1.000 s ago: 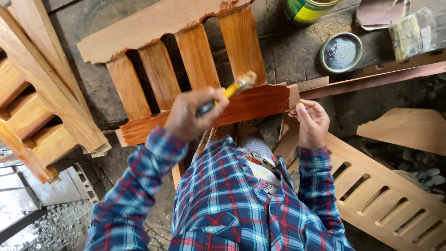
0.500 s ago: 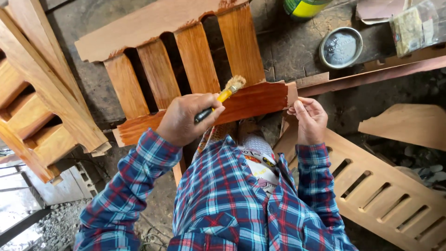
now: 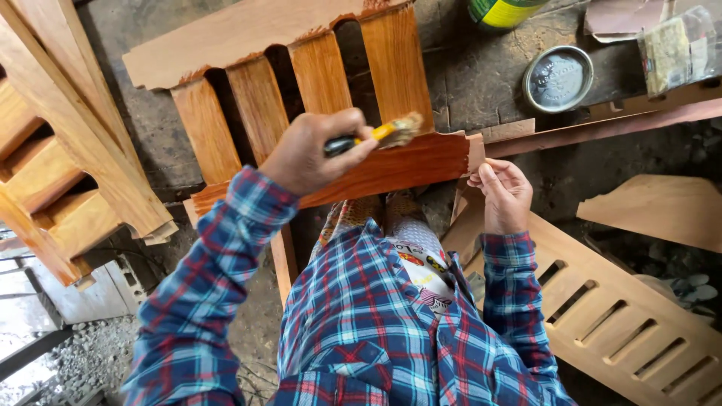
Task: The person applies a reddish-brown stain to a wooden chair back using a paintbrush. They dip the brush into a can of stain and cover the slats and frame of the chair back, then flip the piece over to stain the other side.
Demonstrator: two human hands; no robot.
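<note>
My left hand (image 3: 312,150) is shut on a small paintbrush (image 3: 391,131) with a yellow ferrule. Its bristles rest on the top edge of a glossy reddish-brown rail (image 3: 410,169). That rail is the near end of a slatted wooden panel (image 3: 256,34) lying in front of me; its slats and far rail are paler. My right hand (image 3: 502,192) grips the rail's right end, fingers curled at its corner. Both arms are in blue and red plaid sleeves.
A round tin lid (image 3: 557,79) and a green and yellow can (image 3: 505,9) sit on the dark floor at the upper right. Another slotted panel (image 3: 624,316) lies at my right, a cut board (image 3: 654,207) beyond it. A stacked wooden frame (image 3: 68,150) stands at left.
The brush slid a little left along the rail, then back right, and my left hand now sits slightly higher. My right hand has stayed at the rail's end.
</note>
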